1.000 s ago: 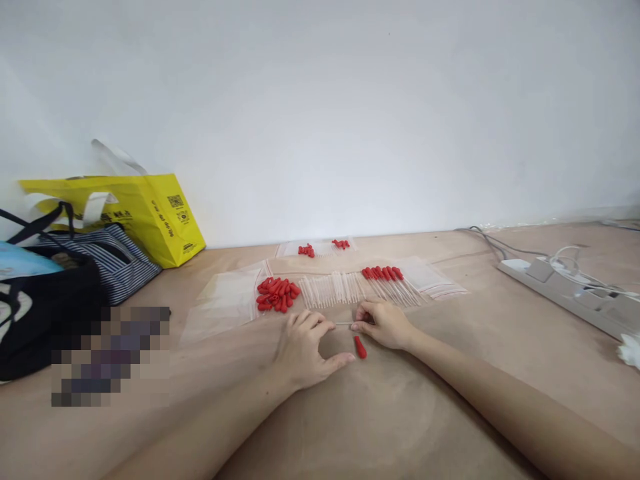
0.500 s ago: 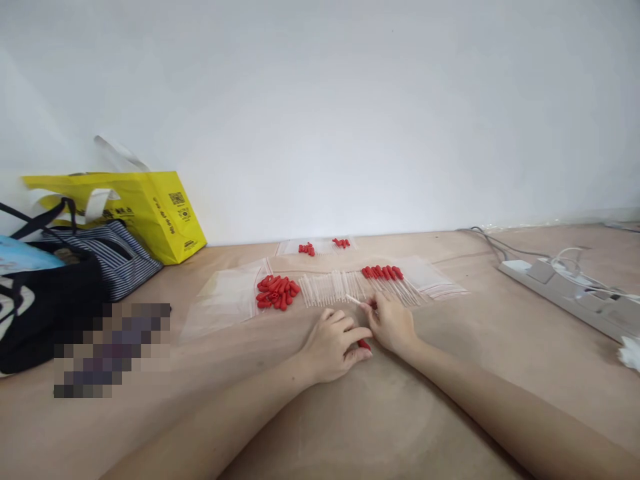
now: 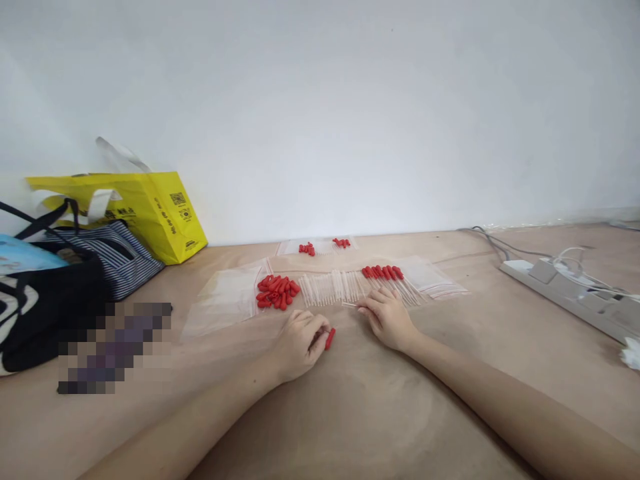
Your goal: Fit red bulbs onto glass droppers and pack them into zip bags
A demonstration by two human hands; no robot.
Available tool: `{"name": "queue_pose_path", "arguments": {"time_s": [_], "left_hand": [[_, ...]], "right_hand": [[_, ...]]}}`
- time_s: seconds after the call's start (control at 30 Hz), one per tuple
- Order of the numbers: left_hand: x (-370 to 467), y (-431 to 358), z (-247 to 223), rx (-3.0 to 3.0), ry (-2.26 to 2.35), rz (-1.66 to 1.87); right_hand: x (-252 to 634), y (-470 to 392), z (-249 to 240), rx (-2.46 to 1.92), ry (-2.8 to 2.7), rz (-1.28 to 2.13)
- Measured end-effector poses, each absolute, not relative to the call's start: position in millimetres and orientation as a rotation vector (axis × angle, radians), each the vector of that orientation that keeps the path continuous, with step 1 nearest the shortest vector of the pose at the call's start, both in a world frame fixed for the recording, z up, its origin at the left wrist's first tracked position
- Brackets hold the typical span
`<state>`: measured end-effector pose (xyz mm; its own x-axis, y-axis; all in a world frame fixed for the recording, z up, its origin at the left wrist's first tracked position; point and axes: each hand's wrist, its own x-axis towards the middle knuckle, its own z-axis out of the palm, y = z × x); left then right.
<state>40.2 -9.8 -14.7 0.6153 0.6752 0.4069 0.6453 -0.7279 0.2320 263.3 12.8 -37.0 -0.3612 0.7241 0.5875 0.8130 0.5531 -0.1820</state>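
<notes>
One red bulb point(image 3: 331, 339) is pinched between the thumb and fingers of the left hand point(image 3: 300, 343), just below the center of the frame. Slightly higher and to the right, the right hand point(image 3: 389, 321) has its thumb and fingertips together on the end of a thin pale tube point(image 3: 349, 305), which points left. Above the hands, from left to right, lie a pile of loose red bulbs point(image 3: 283, 285), a row of bare pale tubes point(image 3: 337, 287) and a slanting row of red-capped tubes point(image 3: 384, 273). All rest on a brown tabletop point(image 3: 350, 420). A yellow bag point(image 3: 165, 220) stands at the left; a white power strip point(image 3: 565, 288) lies at the right.
</notes>
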Motion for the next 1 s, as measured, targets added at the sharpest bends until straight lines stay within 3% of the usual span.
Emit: {"name": "queue_pose_path", "arguments": {"time_s": [0.33,0.63,1.0], "left_hand": [[61.2,-20.3,-26.5,2.599,1.542,0.690],[21.1,5.3,-23.4,2.810,1.340,0.915],[30.8,-1.6,-22.6,2.859,1.280,1.126]], "right_hand": [[264.1,9.6,-38.5,-1.205,-2.174,-0.065],[245.4,4.0,-37.1,-1.031,-2.246,-0.016],[227.8,-6.2,-33.2,-0.992,-2.268,-0.145]]}}
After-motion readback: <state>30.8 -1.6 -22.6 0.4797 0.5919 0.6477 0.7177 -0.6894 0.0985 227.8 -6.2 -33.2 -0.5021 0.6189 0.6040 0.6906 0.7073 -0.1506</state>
